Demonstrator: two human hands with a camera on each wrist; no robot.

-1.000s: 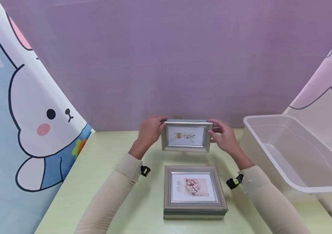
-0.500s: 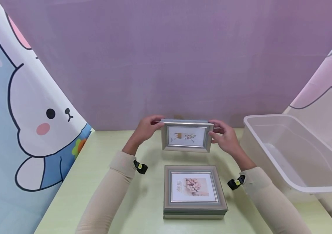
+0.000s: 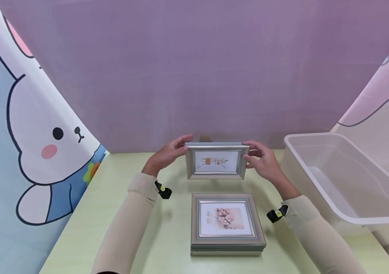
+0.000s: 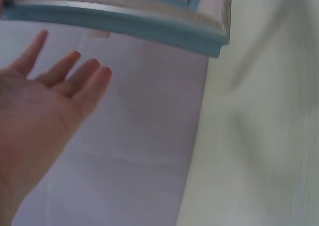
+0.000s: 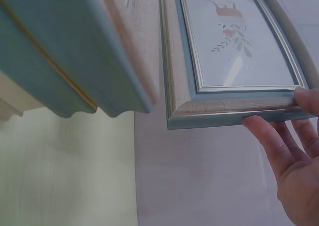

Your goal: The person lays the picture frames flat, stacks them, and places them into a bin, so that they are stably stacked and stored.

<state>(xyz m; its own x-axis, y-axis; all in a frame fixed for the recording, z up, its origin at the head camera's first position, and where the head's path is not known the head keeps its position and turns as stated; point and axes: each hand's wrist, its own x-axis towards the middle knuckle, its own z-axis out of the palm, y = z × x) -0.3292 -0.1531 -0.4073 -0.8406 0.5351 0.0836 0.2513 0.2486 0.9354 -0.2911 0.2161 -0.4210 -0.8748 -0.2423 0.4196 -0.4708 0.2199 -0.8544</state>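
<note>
A small picture frame [image 3: 216, 161] with a grey-beige border and a plant drawing is held up near the back of the table, its picture facing me. My right hand [image 3: 263, 161] pinches its right side; in the right wrist view the thumb lies on the front and the fingers [image 5: 269, 138] reach along the edge. Beside the left side is my left hand [image 3: 168, 154], its fingers extended. The left wrist view shows that hand [image 4: 55, 104] apart from the frame's edge [image 4: 124, 19]. Nearer me lies a stack of larger picture frames [image 3: 227, 220], the top one with pink flowers.
A translucent white plastic bin [image 3: 318, 182] stands on the right of the pale green table [image 3: 119, 182]. Behind is a purple cloth backdrop [image 3: 194, 68]. A cartoon rabbit curtain [image 3: 50, 125] hangs along the left side.
My left hand has let go of the small frame and moved left, its fingers opening out. The frame has shifted slightly left and down; my right hand keeps its grip.
</note>
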